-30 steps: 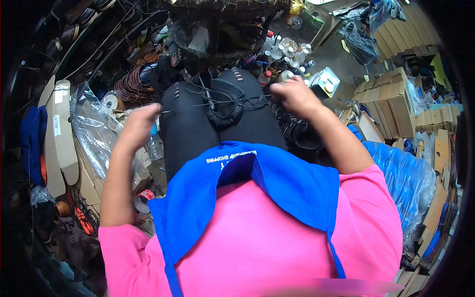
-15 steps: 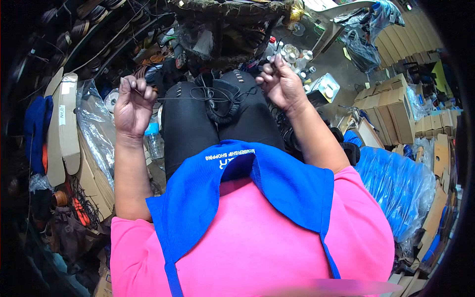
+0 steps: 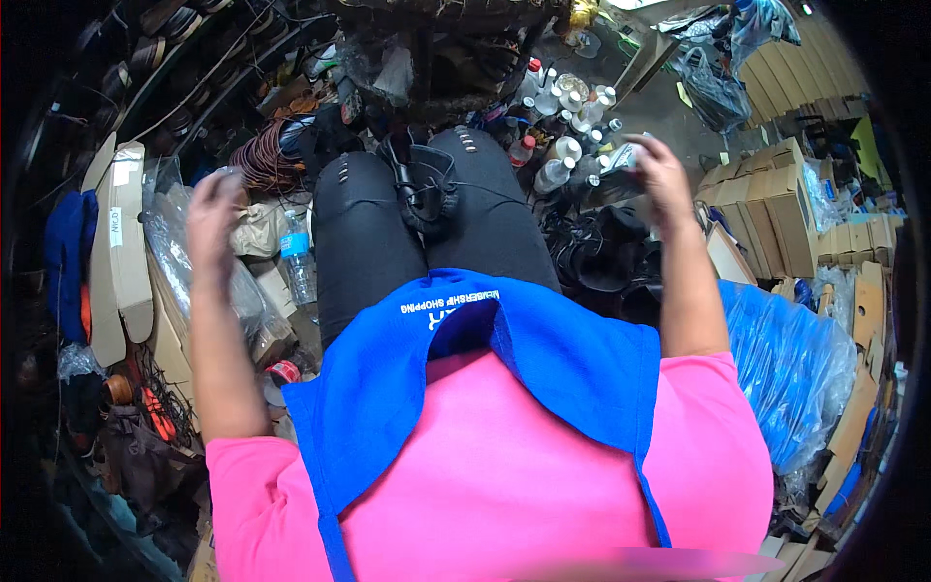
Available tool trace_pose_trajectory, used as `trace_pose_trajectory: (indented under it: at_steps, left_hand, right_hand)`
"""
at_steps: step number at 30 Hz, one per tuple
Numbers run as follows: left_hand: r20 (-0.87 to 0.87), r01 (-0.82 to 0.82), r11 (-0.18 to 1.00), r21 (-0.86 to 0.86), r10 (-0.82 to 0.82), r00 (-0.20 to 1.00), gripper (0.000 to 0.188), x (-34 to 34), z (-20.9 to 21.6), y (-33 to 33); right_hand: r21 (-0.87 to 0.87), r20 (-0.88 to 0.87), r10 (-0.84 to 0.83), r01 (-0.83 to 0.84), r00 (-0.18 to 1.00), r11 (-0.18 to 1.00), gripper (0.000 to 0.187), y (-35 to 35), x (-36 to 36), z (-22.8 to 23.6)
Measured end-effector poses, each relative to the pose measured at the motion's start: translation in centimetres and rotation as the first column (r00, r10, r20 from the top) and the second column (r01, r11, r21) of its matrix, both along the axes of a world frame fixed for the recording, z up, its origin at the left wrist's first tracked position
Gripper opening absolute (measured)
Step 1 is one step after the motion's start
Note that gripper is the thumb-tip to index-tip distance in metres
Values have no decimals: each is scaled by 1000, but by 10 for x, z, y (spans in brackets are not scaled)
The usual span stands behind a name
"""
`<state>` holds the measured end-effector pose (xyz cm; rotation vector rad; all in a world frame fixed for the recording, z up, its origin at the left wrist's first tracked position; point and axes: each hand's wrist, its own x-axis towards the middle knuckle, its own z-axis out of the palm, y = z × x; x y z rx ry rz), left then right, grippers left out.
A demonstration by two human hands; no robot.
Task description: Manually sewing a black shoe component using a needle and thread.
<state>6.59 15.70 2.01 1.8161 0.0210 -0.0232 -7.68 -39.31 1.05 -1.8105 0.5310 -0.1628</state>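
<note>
A black shoe [image 3: 432, 189] is clamped between my knees, its opening facing up. Dark thread [image 3: 495, 204] runs out from it across both thighs towards my hands. Off to the left, my left hand [image 3: 213, 209] is raised and blurred, its fingers curled closed as if round a thread end; the strand itself is hard to see there. My right hand [image 3: 661, 182], far out to the right, has its fingers pinched together at the other end, where the thin thread is barely visible.
Several plastic bottles [image 3: 567, 145] stand beyond my right knee, with black shoes [image 3: 596, 252] nearer. A water bottle [image 3: 298, 257] stands by my left thigh. Cardboard pieces [image 3: 121, 242] lie left; cartons [image 3: 761, 209] and blue plastic-wrapped goods [image 3: 781, 359] sit right. A bench [image 3: 456, 82] is ahead.
Both hands have swung outward, left hand to the left and right hand to the right and slightly down. The thread loops over the shoe have drawn out across my thighs.
</note>
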Motion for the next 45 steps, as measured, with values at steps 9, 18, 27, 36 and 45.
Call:
trace_pose_trajectory:
  at_steps: [9,18,27,36,45]
  left_hand:
    - [53,730,581,360,-794,606,22,-9,-1,-174]
    - [-52,868,485,103,-869,492,19,6,-13,-174]
    - [-126,877,462,-132,-885,447,23,5,-22,-168]
    - [-133,875,452,-173,-891,434,24,0,-23,-169]
    - [-202,941,334,-56,-927,317,35,4,-19,-167]
  right_hand:
    - [-276,76,655,-615,752,739,11,143,70,6]
    - [-315,73,743,-691,666,651,9,140,74,0]
    - [-324,84,743,-687,664,650,10,143,67,-1]
    - [-322,99,752,-695,651,643,10,152,62,1]
    - [-442,192,695,-571,693,692,19,157,43,-13]
